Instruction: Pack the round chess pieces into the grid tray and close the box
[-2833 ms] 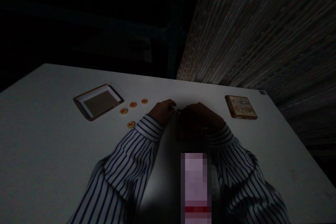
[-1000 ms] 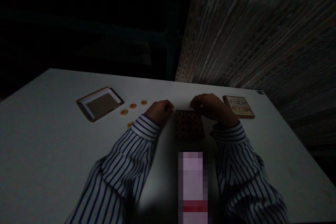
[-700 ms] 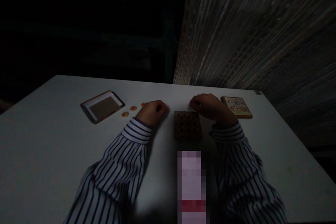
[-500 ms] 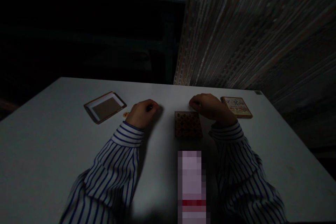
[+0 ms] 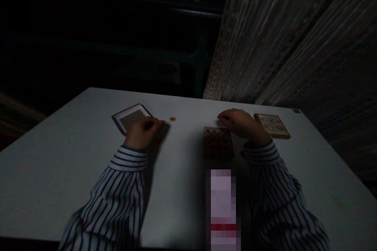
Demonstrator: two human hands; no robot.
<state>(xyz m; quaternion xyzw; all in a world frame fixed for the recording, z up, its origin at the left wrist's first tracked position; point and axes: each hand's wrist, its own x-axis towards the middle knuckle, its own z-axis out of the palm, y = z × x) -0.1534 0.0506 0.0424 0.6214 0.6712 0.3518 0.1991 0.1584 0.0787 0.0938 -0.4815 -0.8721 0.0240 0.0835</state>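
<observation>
My left hand (image 5: pixel 140 132) hovers in front of the open tray-like lid (image 5: pixel 118 126), covering its near right corner. Its fingers are curled into a pinch; whatever they hold is hidden. Just right of those fingertips, a round xiangqi piece (image 5: pixel 172 119) with a red mark lies on the white table. A dim reddish spot in the hand's shadow is too dark to name. My right hand (image 5: pixel 243 125) is closed, with thumb and fingers together, by the far right corner of a small box (image 5: pixel 218 143) filled with rows of round pieces. Nothing shows clearly in it.
To the right of my right hand lies a flat printed box cover (image 5: pixel 272 125). The white table (image 5: pixel 173 196) has a dark label (image 5: pixel 297 111) at its far right corner. A string curtain (image 5: pixel 232 55) hangs behind it. A blurred-out patch covers the near middle. Light is dim.
The view has shifted, moving the table's things rightward. My left hand has moved left toward the lid, and a round piece now shows right of it. My right hand stays near the box.
</observation>
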